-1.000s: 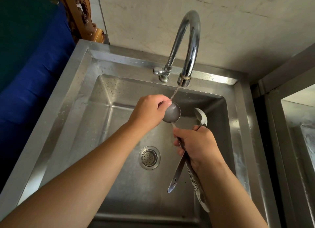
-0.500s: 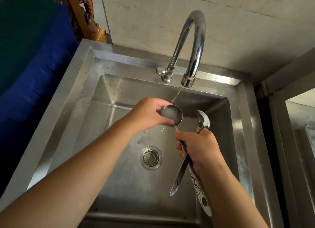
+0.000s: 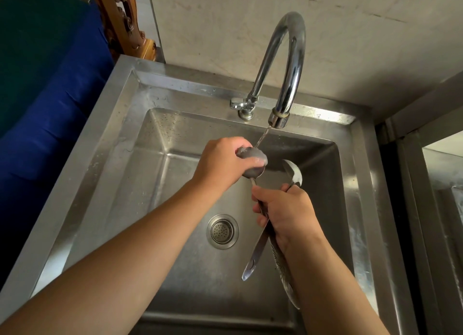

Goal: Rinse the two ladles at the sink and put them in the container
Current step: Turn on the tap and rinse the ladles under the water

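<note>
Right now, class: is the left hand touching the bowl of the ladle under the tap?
Touching. The head view shows the left hand wrapped over the ladle bowl, thumb pressed on its rim, under the water from the tap.

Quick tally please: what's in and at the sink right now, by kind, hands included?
Ladles: 2, one under the water, the other beside it
Hands: 2, left hand on the first ladle's bowl, right hand around both handles
Faucets: 1, running
Drain strainers: 1
Sinks: 1
Total: 7
</note>
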